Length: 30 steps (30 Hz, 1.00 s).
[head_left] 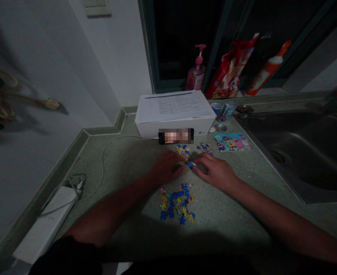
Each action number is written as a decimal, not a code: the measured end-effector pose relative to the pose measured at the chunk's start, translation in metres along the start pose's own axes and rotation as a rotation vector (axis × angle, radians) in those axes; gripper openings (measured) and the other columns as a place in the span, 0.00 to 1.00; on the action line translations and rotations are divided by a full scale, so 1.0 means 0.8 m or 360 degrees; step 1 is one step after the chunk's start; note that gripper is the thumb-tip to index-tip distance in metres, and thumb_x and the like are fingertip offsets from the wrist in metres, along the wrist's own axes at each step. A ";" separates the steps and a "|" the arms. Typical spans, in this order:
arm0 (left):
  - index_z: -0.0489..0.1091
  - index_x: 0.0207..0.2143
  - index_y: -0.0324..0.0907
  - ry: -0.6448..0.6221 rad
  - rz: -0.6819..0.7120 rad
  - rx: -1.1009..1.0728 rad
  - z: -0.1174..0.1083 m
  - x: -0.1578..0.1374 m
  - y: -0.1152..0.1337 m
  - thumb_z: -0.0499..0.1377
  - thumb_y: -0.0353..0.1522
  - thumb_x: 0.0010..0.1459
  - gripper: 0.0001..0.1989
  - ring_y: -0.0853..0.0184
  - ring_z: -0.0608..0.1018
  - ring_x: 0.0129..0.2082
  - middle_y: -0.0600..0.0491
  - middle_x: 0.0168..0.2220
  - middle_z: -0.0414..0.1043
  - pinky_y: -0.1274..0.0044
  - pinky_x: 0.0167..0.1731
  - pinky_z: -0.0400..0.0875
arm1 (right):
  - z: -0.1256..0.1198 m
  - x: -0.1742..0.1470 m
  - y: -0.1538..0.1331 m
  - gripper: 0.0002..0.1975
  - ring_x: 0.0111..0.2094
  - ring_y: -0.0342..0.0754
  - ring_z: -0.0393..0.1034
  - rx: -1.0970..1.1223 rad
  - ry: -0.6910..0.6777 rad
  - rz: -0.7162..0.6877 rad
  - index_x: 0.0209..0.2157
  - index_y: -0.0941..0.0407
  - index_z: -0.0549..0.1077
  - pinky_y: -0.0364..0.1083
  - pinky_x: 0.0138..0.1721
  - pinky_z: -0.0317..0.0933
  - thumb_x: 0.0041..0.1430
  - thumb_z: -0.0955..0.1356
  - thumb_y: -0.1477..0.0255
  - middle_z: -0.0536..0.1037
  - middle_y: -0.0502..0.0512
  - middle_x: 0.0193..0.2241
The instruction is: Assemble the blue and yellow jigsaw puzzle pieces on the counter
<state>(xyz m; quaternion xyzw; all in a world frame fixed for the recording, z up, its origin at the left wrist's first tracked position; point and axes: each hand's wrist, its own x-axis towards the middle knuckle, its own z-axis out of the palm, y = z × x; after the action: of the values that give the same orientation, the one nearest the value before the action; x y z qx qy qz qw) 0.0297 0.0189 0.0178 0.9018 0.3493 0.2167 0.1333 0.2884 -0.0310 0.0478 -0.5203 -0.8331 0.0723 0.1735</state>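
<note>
A blue jigsaw puzzle piece (190, 164) shows at the fingertips of my right hand (217, 170), which pinches it between thumb and fingers. Just to its left, my left hand (166, 167) has its thumb and fingers apart, the fingertips close to loose puzzle pieces (182, 149). Another small cluster of pieces (205, 148) lies behind my right hand. Nearer to me, a partly joined puzzle (177, 202) in blue and yellow rests on the countertop (122, 198). A colourful cartoon picture card (233, 142) lies beyond my right hand.
Behind the pieces, a phone (176, 136) leans against a white box (174, 110). A cable (102, 160) runs left to a power strip (46, 221). Cans (226, 110) stand beside the box. The sink (308, 152) is at right; a pump bottle (196, 74) stands behind.
</note>
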 end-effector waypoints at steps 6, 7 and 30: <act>0.78 0.43 0.47 0.0176 -0.0027 0.0086 0.010 0.002 -0.012 0.60 0.29 0.72 0.07 0.57 0.82 0.50 0.49 0.45 0.82 0.61 0.56 0.79 | -0.020 0.002 0.028 0.08 0.42 0.56 0.82 0.0015 -0.0190 0.0098 0.44 0.51 0.79 0.53 0.40 0.73 0.72 0.67 0.67 0.84 0.59 0.46; 0.78 0.43 0.48 0.0170 -0.0010 0.0093 0.011 0.003 -0.013 0.61 0.28 0.71 0.07 0.57 0.82 0.50 0.49 0.45 0.82 0.61 0.56 0.79 | -0.022 0.001 0.031 0.08 0.43 0.56 0.82 0.0019 -0.0232 0.0081 0.44 0.51 0.79 0.53 0.41 0.73 0.72 0.67 0.67 0.84 0.59 0.46; 0.79 0.49 0.46 0.0039 0.0044 0.0166 0.013 0.002 -0.012 0.62 0.30 0.71 0.07 0.58 0.79 0.52 0.49 0.48 0.81 0.63 0.56 0.76 | -0.026 -0.003 0.032 0.05 0.40 0.57 0.81 -0.0110 -0.0498 0.0036 0.42 0.50 0.77 0.53 0.36 0.68 0.68 0.68 0.72 0.83 0.58 0.43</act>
<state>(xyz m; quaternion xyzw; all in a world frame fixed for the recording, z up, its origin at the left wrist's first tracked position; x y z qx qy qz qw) 0.0300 0.0261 0.0055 0.9095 0.3493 0.2111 0.0790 0.3184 -0.0228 0.0587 -0.5177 -0.8460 0.1257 0.0227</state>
